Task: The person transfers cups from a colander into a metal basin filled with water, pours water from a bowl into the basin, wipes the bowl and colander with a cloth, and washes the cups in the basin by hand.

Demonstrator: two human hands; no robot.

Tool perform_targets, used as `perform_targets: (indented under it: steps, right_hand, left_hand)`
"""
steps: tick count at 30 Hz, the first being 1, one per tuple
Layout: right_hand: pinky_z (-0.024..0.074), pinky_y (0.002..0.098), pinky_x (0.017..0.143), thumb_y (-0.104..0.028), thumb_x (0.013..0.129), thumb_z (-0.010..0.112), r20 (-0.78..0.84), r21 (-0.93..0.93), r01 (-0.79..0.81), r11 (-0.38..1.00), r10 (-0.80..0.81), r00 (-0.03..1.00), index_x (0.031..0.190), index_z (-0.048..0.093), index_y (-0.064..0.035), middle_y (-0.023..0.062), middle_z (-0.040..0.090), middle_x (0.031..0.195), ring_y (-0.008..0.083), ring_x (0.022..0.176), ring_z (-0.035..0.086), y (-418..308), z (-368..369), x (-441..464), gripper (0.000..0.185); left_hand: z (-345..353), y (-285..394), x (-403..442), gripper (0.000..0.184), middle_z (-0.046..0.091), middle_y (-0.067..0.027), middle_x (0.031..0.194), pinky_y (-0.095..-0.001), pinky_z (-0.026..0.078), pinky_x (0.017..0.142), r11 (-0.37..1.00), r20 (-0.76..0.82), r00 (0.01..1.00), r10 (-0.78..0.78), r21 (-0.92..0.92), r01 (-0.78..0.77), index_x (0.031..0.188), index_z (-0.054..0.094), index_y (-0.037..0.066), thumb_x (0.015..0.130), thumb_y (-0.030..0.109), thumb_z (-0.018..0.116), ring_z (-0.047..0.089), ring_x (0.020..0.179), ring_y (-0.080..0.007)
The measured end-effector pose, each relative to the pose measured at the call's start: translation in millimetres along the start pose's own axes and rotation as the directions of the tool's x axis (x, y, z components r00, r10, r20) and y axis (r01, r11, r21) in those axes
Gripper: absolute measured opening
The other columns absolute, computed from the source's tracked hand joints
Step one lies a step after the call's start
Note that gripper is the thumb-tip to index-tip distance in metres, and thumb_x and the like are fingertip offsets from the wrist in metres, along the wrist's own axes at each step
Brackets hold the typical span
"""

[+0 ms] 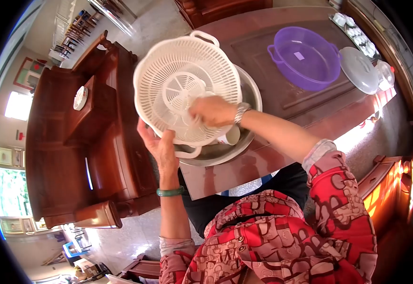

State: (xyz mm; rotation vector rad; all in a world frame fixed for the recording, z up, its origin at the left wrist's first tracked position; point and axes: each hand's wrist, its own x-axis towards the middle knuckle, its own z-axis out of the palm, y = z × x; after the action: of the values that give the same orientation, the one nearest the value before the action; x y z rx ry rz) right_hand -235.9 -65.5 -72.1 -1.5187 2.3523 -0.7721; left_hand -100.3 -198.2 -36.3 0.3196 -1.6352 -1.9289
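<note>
1. White colander (pixel 216 71): tilted in the left hand (pixel 163 147), above and partly over the metal basin (pixel 258 102). It looks light, thin and fairly stiff, perhaps slippery if wet.
2. The left hand grips its rim; the right hand (pixel 212 111) is curled inside, too blurred to tell what, if anything, it holds.
3. Best holds: the near handle (pixel 192 153), just beside the left hand, and the far handle (pixel 207 36), beyond both hands.
4. Below the right hand, a cup (pixel 233 135) lies in the basin, likely breakable.
5. Beyond the right forearm: purple tub (pixel 307 75), then grey lid (pixel 359 71).
</note>
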Motion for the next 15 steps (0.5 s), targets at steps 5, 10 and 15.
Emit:
perform_targets:
  steps: [5, 10, 15]
  right_hand:
    - [0.0482, 0.0448, 0.073, -0.017, 0.077, 0.054, -0.471, 0.424, -0.161, 0.891, 0.369, 0.802, 0.102, 0.057, -0.0027, 0.0231, 0.063, 0.084, 0.0377, 0.083, 0.062, 36, -26, -31, 0.029]
    - [0.0495, 0.0446, 0.078, -0.016, 0.078, 0.054, -0.582, 0.364, -0.382, 0.849, 0.528, 0.619, 0.103, 0.056, 0.0013, 0.0248, 0.063, 0.088, 0.0391, 0.087, 0.062, 70, -11, -33, 0.031]
    - [0.053, 0.0444, 0.075, -0.006, 0.074, 0.06, -0.406, -0.069, -0.536, 0.841, 0.467, 0.785, 0.093, 0.061, -0.0004, 0.0277, 0.061, 0.089, 0.0391, 0.086, 0.063, 74, 17, -25, 0.02]
  left_hand:
    - [-11, 16, 5, 0.076, 0.044, -0.0143, 0.126, -0.0374, 0.044, 0.096, 0.984, -0.03, 0.99, 0.139, 0.121, -0.134, 0.138, 0.024, 0.005, 0.068, -0.011, 0.045, 0.049, 0.114, -0.0237]
    - [-8, 10, 2, 0.079, 0.04, -0.0149, 0.132, -0.0392, 0.039, 0.1, 0.932, 0.014, 0.956, 0.291, 0.223, -0.287, 0.14, 0.021, 0.005, 0.067, -0.009, 0.045, 0.047, 0.117, -0.0255]
    - [0, 8, -6, 0.081, 0.04, -0.0179, 0.131, -0.0413, 0.039, 0.1, 0.863, 0.068, 0.923, 0.378, 0.336, -0.378, 0.14, 0.02, 0.007, 0.066, -0.009, 0.045, 0.045, 0.118, -0.0284]
